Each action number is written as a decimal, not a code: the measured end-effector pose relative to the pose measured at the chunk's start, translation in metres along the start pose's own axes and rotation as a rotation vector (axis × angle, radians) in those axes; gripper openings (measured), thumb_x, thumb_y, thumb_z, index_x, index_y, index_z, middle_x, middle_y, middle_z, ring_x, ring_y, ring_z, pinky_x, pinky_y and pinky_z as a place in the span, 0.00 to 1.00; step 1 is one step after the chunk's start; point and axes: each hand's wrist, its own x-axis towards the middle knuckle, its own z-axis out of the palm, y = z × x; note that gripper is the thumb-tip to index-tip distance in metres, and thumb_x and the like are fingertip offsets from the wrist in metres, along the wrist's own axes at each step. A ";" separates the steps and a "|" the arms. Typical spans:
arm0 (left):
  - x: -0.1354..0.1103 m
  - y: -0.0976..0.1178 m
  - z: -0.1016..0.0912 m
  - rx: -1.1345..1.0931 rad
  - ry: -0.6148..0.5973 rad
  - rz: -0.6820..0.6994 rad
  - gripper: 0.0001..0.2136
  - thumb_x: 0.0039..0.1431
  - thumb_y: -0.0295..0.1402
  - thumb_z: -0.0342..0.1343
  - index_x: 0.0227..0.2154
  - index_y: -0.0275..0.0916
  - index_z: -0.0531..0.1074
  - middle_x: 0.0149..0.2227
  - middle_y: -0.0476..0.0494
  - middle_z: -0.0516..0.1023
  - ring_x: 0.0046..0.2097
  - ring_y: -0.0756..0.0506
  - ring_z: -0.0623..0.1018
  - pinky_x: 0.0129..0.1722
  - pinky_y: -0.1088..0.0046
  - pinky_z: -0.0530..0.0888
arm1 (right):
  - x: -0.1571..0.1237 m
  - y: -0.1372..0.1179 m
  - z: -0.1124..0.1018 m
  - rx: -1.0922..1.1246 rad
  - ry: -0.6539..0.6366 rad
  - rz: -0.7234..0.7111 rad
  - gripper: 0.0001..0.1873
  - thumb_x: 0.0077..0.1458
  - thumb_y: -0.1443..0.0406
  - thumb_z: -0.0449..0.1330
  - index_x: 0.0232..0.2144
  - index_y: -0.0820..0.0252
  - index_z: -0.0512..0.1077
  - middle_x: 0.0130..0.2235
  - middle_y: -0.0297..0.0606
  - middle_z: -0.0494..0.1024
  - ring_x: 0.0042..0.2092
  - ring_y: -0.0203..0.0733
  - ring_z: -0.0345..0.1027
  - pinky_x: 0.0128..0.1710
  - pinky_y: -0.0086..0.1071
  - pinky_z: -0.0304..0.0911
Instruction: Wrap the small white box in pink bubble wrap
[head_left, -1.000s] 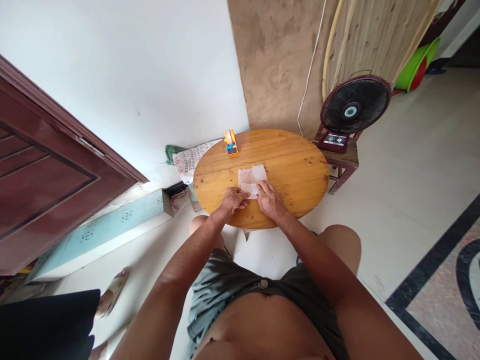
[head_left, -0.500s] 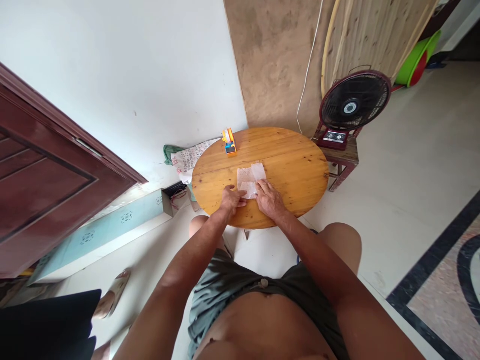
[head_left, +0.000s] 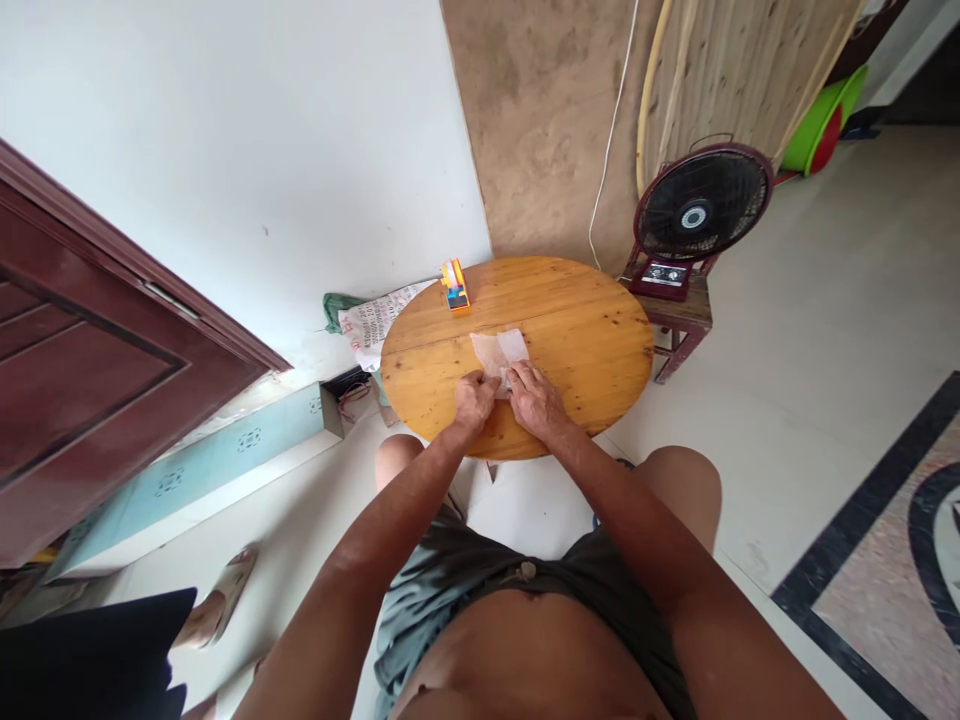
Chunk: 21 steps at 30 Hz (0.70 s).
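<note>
My left hand (head_left: 475, 398) has just moved inward, curled and pinching the pale sheet (head_left: 489, 352) at seven o'clock, so its left side now slants in; my right hand's (head_left: 536, 400) bent fingertips touch four o'clock, grip unclear. The sheet lies near mid-table (head_left: 592, 340), toward six.

I see soft, bright light around the table (head_left: 592, 330): the wall (head_left: 300, 150) behind it is palest, shadow dims the floor (head_left: 300, 540) to its left, and the sheet (head_left: 489, 352) on it looks washed out.
</note>
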 end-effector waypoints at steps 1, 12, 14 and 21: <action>-0.001 -0.002 0.002 0.022 0.026 0.045 0.14 0.50 0.30 0.62 0.18 0.39 0.61 0.16 0.55 0.59 0.23 0.53 0.65 0.24 0.78 0.62 | 0.000 0.000 0.000 -0.005 0.003 0.001 0.23 0.62 0.70 0.49 0.57 0.70 0.67 0.58 0.54 0.68 0.63 0.55 0.55 0.62 0.47 0.58; 0.004 -0.011 0.016 0.346 0.232 0.413 0.09 0.53 0.34 0.60 0.22 0.39 0.67 0.23 0.50 0.70 0.28 0.50 0.68 0.33 0.75 0.65 | -0.001 0.000 0.003 -0.069 0.008 -0.011 0.22 0.64 0.70 0.47 0.56 0.73 0.69 0.58 0.54 0.69 0.62 0.58 0.55 0.60 0.48 0.56; 0.006 -0.012 0.016 0.327 0.237 0.466 0.07 0.53 0.33 0.60 0.23 0.39 0.70 0.27 0.47 0.73 0.32 0.49 0.72 0.37 0.74 0.68 | 0.000 -0.001 0.000 -0.087 0.013 -0.001 0.21 0.64 0.69 0.48 0.55 0.73 0.70 0.57 0.55 0.69 0.62 0.58 0.54 0.60 0.49 0.55; 0.005 -0.020 0.014 0.209 0.143 0.514 0.09 0.56 0.38 0.59 0.29 0.37 0.77 0.34 0.43 0.80 0.38 0.46 0.78 0.43 0.71 0.74 | 0.004 -0.006 -0.008 -0.149 -0.041 -0.002 0.18 0.65 0.70 0.47 0.49 0.72 0.73 0.51 0.55 0.72 0.54 0.57 0.58 0.53 0.49 0.57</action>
